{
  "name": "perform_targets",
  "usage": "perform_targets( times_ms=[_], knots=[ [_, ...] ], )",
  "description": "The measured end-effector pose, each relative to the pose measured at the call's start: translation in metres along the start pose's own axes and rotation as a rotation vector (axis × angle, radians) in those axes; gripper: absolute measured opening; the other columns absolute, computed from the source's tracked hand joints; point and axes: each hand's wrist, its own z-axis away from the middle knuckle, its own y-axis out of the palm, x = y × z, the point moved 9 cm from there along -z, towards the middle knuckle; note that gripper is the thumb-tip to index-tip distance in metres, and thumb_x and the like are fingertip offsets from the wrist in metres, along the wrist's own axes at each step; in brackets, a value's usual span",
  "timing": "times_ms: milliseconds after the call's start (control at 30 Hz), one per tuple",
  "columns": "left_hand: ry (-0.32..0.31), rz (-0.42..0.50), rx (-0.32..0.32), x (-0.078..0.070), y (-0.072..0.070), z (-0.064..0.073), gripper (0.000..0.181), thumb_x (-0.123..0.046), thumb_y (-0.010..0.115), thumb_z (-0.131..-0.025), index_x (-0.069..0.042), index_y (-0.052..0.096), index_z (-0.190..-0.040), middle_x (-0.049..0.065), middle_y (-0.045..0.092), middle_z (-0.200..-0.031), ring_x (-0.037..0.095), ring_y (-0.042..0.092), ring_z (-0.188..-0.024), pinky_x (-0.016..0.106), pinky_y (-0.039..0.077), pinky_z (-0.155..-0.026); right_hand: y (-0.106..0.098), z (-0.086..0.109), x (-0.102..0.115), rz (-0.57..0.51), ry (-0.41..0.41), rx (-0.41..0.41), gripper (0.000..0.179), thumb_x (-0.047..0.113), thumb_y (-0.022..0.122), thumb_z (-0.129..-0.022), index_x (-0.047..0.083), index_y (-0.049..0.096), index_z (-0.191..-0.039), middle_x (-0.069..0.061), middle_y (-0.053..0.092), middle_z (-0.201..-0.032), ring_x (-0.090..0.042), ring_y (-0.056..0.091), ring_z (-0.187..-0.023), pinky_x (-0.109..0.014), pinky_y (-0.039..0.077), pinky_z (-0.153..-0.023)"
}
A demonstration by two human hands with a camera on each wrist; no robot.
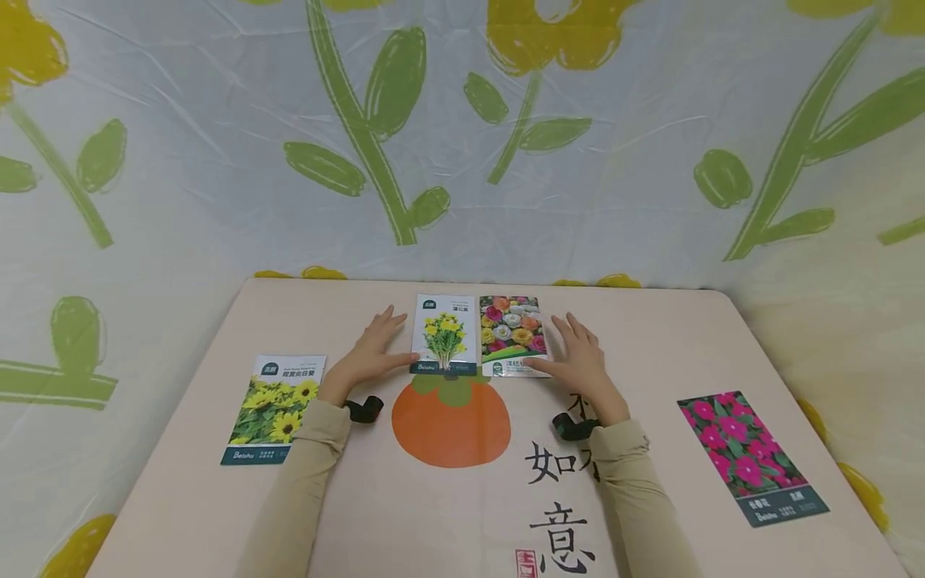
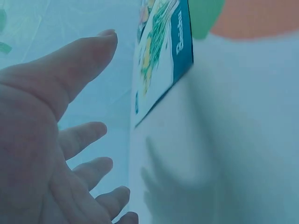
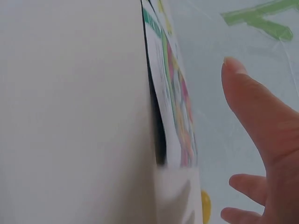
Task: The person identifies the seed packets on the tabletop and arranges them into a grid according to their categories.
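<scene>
Head view, middle pair: the white packet (image 1: 444, 329) and the rose packet (image 1: 511, 325) lie side by side near the far edge of the tabletop (image 1: 665, 345), a thin gap between them, just above the orange fruit print (image 1: 451, 429).
Head view, left grip (image 1: 371, 353): fingers spread beside the white packet, thumb tip overlapping its edge from this angle, nothing held.
Head view, right grip (image 1: 580, 363): spread likewise, thumb across the rose packet's lower corner in this view.
Head view, outer packets: the sunflower packet (image 1: 270, 409) lies beyond the left forearm, the pink packet (image 1: 747, 453) slanted at far right; best keep sleeves from dragging the former.
Left wrist view, thumb: raised apart from the white packet; any straightening would go best with a flat fingertip on the side edge, pushed gently.
Right wrist view, thumb: apart from the rose packet too.
Right wrist view, near edge: a dark strip runs under the rose packet; gap or shadow, I cannot tell. Thin packets probably skid or ride over each other, so light, even pressure from both sides should serve best.
</scene>
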Motion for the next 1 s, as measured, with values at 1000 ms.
perform_targets(
  times_ms=[1000],
  knots=[
    [-0.064,-0.191,-0.137,0.059,-0.067,0.164,0.084,-0.042,0.076,-0.087,-0.005,0.037,-0.152,0.025,0.018,-0.161,0.050,0.007,-0.147,0.076,0.009,-0.106,-0.108,0.127,-0.164,0.082,0.225,-0.136,0.101,0.054,0.067,-0.088,-0.002,0.017,-0.155,-0.035,0.004,-0.158,-0.071,0.009,-0.131,-0.082,0.004,-0.100]
  ],
)
